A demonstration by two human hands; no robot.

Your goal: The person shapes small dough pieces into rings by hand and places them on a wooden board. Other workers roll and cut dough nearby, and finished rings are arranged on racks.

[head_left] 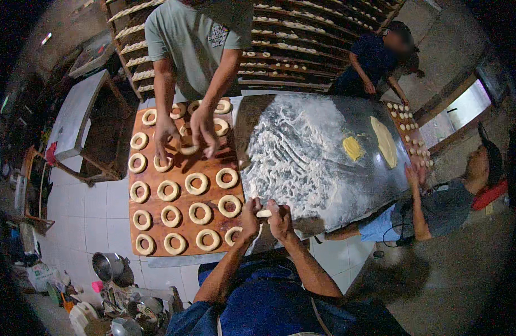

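Observation:
Just over the near edge of the work table (347, 115), my left hand (250, 220) and my right hand (280, 220) are both closed on a short piece of pale dough (263, 213), its two ends hidden in my fingers. Left of my hands lies a wooden board (224, 158) with rows of dough rings (200, 213). One dough ring (234, 236) sits close to my left wrist. Loose white flour (297, 151) is spread over the table just beyond my hands.
Across the table, a person in a grey-green shirt (199, 39) handles rings on the board. Two other people work at the right, near a board of small dough pieces (402, 115). A yellow lump (353, 148) and flat dough strip (384, 143) lie there. Racks (291, 28) stand behind.

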